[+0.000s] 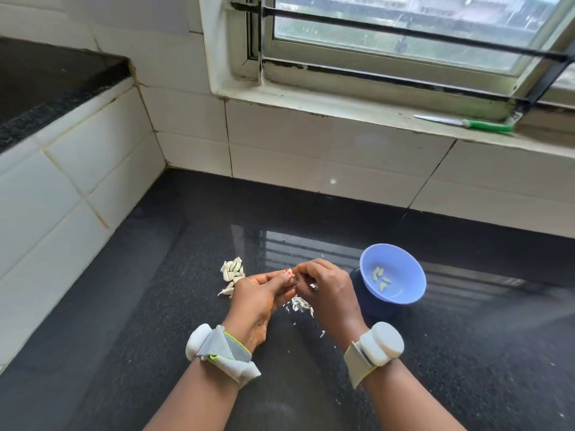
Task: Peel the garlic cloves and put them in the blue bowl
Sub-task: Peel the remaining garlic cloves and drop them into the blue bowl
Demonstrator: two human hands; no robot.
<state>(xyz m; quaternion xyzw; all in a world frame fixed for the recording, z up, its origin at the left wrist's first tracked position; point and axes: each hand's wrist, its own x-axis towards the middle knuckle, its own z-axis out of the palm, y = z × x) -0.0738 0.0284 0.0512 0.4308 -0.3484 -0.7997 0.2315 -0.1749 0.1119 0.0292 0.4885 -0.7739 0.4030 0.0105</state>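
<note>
In the head view I saw my left hand [259, 298] and right hand [326, 287] meeting above the black counter [155, 306], fingertips pinching a garlic clove [295, 279] between them. Unpeeled cloves [231, 270] lay left; peeled ones sat in the blue bowl [401, 293] right.

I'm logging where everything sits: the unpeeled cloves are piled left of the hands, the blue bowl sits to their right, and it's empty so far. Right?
Not quite. The head view shows the blue bowl already holds a few peeled cloves. The rest stands: the unpeeled cloves are piled left of the hands, and the bowl sits to their right.
</note>
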